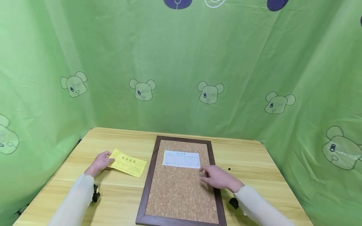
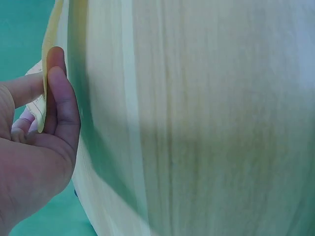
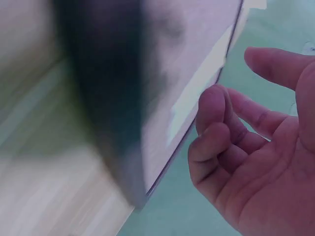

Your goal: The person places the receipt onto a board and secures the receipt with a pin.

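A yellow printed receipt slip is pinched at its left end between the thumb and fingers of my left hand, over the left part of the table. In the left wrist view the thumb and fingers press the yellow slip from both sides. A wood-framed cork board lies in the middle of the table. On its upper part is a white printed form with a thin yellow edge at its left. My right hand hovers by the form's lower right corner, fingers loosely bent and holding nothing.
To the right of the board, a small black dot-like object lies on the wooden table. Green curtains printed with bear heads surround the table at the back and sides. Black devices sit at both wrists.
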`<act>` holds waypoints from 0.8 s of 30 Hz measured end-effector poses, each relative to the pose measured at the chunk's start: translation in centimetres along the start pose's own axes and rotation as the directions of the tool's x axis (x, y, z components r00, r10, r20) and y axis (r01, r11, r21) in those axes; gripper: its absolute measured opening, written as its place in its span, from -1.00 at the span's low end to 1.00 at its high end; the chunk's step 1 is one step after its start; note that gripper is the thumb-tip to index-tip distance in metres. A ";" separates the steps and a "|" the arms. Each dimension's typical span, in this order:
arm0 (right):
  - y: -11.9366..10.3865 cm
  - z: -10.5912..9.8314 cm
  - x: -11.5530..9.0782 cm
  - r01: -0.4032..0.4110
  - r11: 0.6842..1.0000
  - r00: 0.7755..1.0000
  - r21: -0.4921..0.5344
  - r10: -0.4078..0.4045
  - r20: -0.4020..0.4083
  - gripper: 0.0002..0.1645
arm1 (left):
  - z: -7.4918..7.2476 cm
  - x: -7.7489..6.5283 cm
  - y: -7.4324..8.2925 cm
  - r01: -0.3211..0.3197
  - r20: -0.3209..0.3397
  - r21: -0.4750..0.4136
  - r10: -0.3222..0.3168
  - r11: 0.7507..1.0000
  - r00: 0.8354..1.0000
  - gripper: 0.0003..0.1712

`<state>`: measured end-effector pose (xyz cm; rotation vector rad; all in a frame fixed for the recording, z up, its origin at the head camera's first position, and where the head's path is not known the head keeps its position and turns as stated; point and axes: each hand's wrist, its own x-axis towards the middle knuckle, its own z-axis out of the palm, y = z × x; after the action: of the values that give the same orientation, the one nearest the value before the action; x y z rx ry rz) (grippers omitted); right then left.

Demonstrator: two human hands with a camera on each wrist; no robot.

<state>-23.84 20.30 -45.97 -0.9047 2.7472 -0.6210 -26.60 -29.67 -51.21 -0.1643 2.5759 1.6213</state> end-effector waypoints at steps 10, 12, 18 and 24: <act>-5.4 1.9 4.8 0.002 0.976 0.997 0.219 -0.020 0.080 -0.72 | 0.1 -0.4 0.5 0.005 0.037 -0.130 0.000 0.991 0.999 -0.74; -6.3 2.5 5.8 -0.007 0.964 0.994 0.265 -0.022 0.105 -0.74 | 0.2 -0.5 0.4 0.003 0.033 -0.140 0.001 0.990 0.999 -0.72; -8.6 4.2 8.5 -0.029 0.932 0.989 0.360 -0.025 0.145 -0.66 | 0.3 -0.8 0.4 0.003 0.010 -0.198 -0.001 0.980 1.000 -0.69; -10.5 5.8 11.6 -0.075 0.864 0.991 0.497 0.010 0.131 -0.60 | -0.1 -1.1 0.8 -0.004 -0.017 -0.206 0.000 0.979 1.000 -0.65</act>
<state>-25.86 3.75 -47.03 -0.7215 2.3055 -1.1571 -25.57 -29.39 -50.33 -0.1912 2.4160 1.8932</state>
